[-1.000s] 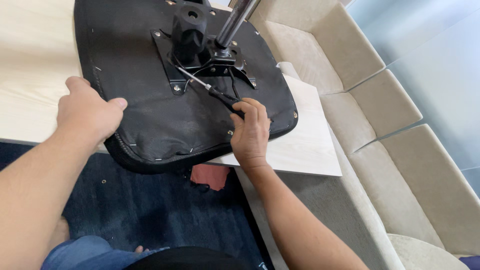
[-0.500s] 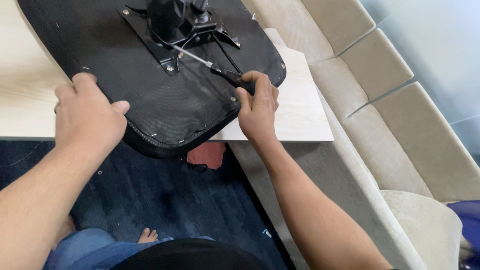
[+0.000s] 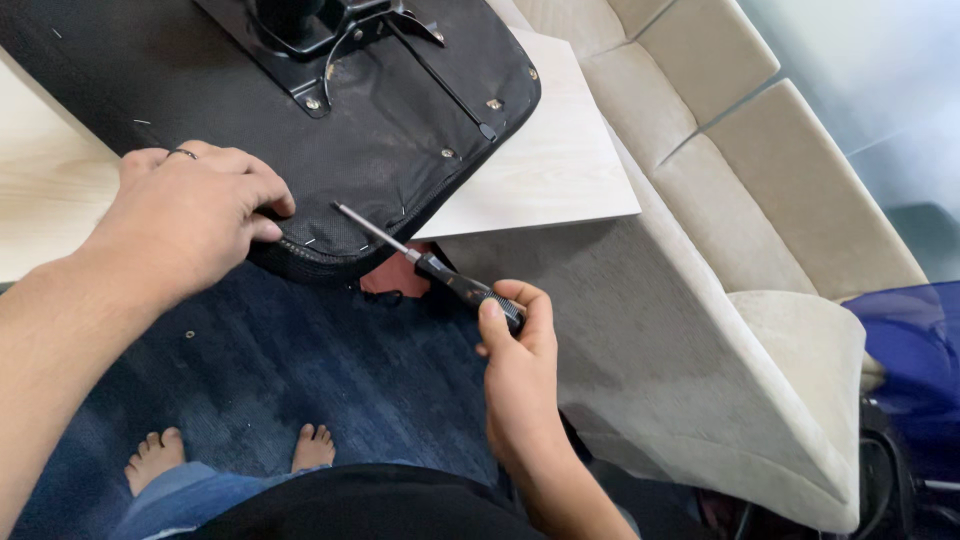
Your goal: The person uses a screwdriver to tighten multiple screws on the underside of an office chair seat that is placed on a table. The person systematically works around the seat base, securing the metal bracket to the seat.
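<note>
I am pressing my left hand (image 3: 195, 215) flat and open on the near edge of the upturned black chair seat (image 3: 330, 130) lying on the pale table (image 3: 545, 170), while my right hand (image 3: 520, 365) is gripping a screwdriver (image 3: 430, 268), its tip hovering beside that edge.

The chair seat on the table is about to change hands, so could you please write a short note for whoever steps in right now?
Left hand: flat on the near edge of the upturned black chair seat, steadying it on the pale table.
Right hand: grips the screwdriver by its handle, tip over the seat's near edge, clear of the screws.
Done: cannot tell.
Left: screws still sit in the metal base plate and along the seat's rim.
</note>
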